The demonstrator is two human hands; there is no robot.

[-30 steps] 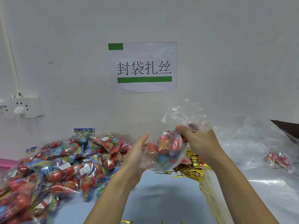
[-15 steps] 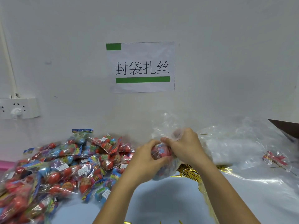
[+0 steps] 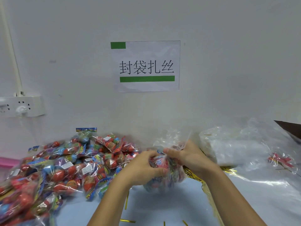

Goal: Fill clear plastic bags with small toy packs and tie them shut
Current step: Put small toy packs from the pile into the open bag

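Gathering stage: filled clear bag (image 3: 162,175) low over the table (image 3: 162,207); left hand (image 3: 143,167) cups its body, right hand (image 3: 190,156) pinches the neck. Next, likely: one gold twist tie (image 3: 126,199), wound tight.

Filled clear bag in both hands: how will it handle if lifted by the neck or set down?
The clear bag is thin, crinkled film, so likely floppy and slippery. The left hand cups its bulging body and the right hand pinches the gathered neck; untied, it may spill. Its rounded contents would probably sag and roll when set down.
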